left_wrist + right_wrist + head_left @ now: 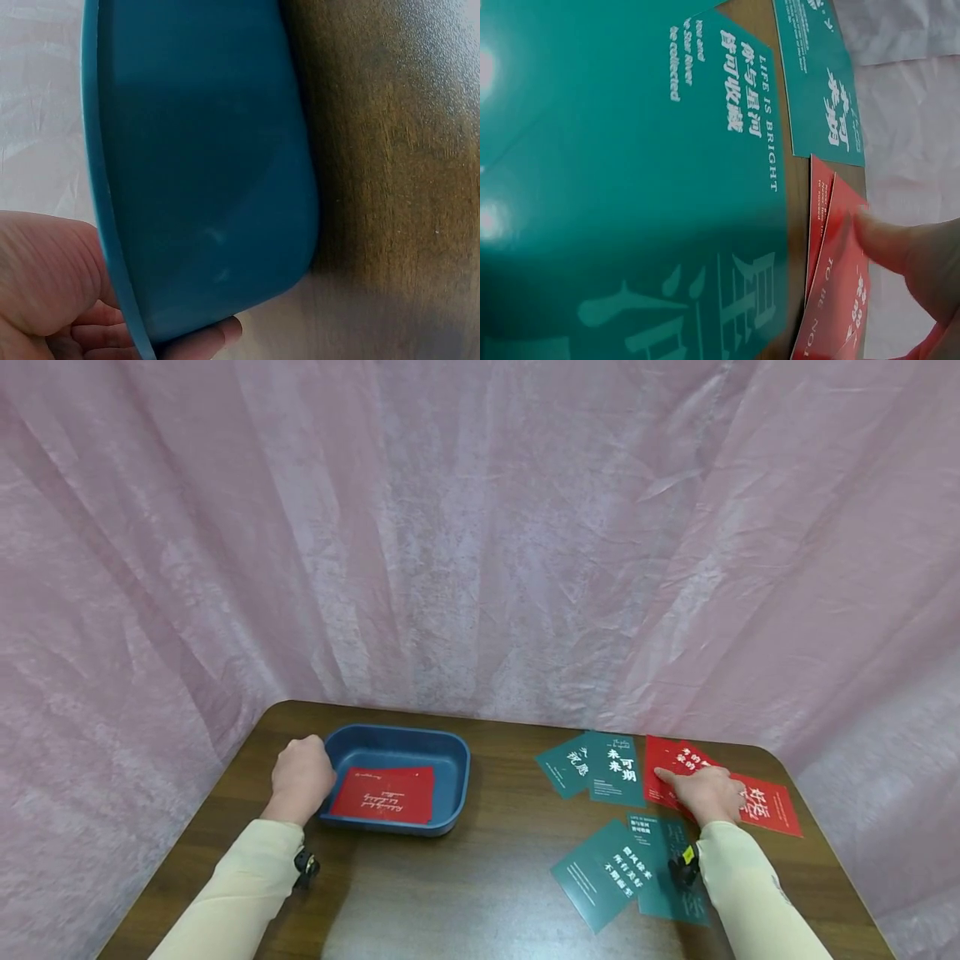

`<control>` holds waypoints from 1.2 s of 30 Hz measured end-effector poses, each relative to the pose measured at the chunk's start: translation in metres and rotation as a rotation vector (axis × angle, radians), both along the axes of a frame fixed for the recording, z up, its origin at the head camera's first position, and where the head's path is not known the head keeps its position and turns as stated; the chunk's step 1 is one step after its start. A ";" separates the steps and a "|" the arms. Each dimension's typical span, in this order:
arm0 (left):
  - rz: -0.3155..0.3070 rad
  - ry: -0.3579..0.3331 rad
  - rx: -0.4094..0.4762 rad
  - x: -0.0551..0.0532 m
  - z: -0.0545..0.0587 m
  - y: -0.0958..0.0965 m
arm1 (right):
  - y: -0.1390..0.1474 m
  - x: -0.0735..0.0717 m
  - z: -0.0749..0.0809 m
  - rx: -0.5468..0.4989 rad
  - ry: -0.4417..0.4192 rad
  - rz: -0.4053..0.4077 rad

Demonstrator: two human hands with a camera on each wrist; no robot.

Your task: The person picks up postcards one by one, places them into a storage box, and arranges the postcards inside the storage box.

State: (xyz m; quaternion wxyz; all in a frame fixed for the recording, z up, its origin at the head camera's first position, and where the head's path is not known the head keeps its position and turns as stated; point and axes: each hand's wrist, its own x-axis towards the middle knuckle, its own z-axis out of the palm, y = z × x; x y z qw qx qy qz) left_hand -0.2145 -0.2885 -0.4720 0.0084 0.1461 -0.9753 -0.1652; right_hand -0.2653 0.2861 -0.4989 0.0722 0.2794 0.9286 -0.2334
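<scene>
In the head view my left hand [303, 777] is at the left wall of a blue plastic tray [461, 793]. The left wrist view has the thumb on one side of the tray's rim [105, 180] and curled fingers on the other, pinching it. Red cards [382, 797] with white writing lie inside. At the right, my right hand [708, 793] lies over more red cards [663, 756], its thumb stretched out onto a red card [836, 262] in the right wrist view. Its other fingers are mostly hidden there.
Two overlapping green cards [615, 789] lie left of the red ones. Nearer me are more green cards [596, 877], partly under the right wrist. Another red card [780, 806] sits close to the right edge of the wooden table [480, 893]. A pink curtain [480, 543] hangs behind.
</scene>
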 end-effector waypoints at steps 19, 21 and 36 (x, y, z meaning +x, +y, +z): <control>-0.004 0.001 -0.009 -0.002 -0.001 -0.001 | -0.013 0.007 0.003 0.025 0.005 0.198; -0.001 -0.005 -0.007 -0.002 -0.002 0.000 | -0.014 0.006 0.004 0.033 -0.017 0.240; 0.007 -0.029 -0.002 -0.001 -0.001 0.000 | -0.013 0.000 0.011 -0.066 -0.058 0.277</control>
